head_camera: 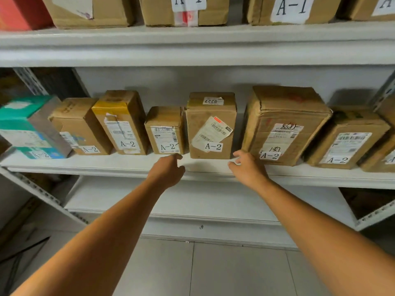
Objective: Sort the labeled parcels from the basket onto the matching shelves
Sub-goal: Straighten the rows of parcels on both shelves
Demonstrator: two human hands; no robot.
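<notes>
A cardboard parcel labelled A-2 (211, 127) stands upright on the middle white shelf (132, 165), in a row of several other A-2 parcels. My left hand (168, 169) hovers just below and left of it, fingers loosely curled, holding nothing. My right hand (245, 167) sits at the shelf edge just right of it, fingers relaxed, empty, close to the bigger A-2 box (282, 124). Neither hand touches the parcel. The basket is out of view.
The upper shelf (192, 45) carries boxes labelled A-1 (292, 9). A teal and grey box (27, 124) stands at the left end of the A-2 row. A lower shelf (171, 201) and tiled floor lie below. Metal uprights frame both sides.
</notes>
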